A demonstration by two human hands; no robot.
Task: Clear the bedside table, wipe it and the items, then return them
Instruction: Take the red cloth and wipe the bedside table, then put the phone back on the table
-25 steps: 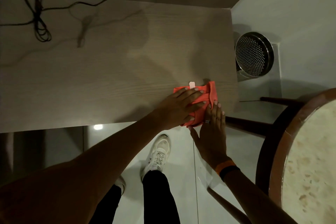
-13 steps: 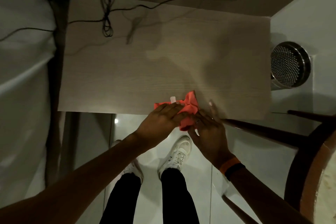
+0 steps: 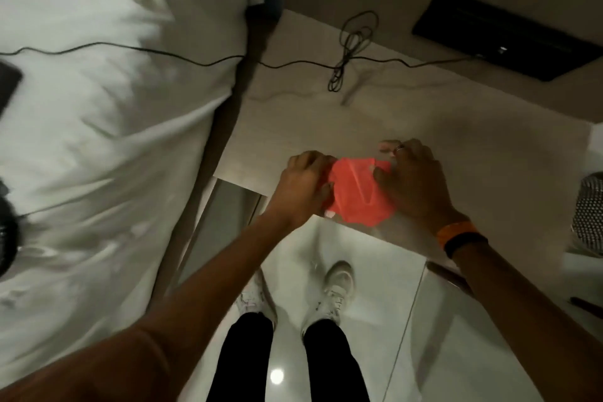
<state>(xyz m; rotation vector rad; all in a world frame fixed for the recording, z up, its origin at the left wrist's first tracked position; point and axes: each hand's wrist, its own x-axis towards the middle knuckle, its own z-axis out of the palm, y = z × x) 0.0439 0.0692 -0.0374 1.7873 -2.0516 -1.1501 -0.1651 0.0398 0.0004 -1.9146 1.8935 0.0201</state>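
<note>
A person in black trousers and white shoes (image 3: 336, 290) stands on a glossy tiled floor, both arms stretched toward the near edge of the bedside table (image 3: 424, 108). The left hand (image 3: 301, 186) curls its fingers round the left side of a red cloth (image 3: 355, 192), while the right hand (image 3: 414, 183), with an orange wristband (image 3: 456, 230), pinches the right side, thumb on top. The cloth is pulled fairly flat between them, lying half on the tabletop and half over its near edge. That hold suggests it is being opened or refolded to a fresh face before more wiping.

Farther back, a looped black cable (image 3: 352, 49) lies on the wooden top and runs left onto the white bed (image 3: 98, 140). Beyond it, a black panel (image 3: 502, 33) sits against the wall. A mesh bin (image 3: 590, 212) stands at the right edge.

Half a second earlier the cloth was bunched under the left hand, the right hand just beside it; a second earlier the left palm lay flat on it. The view has also swung left, bringing the bed into frame.
</note>
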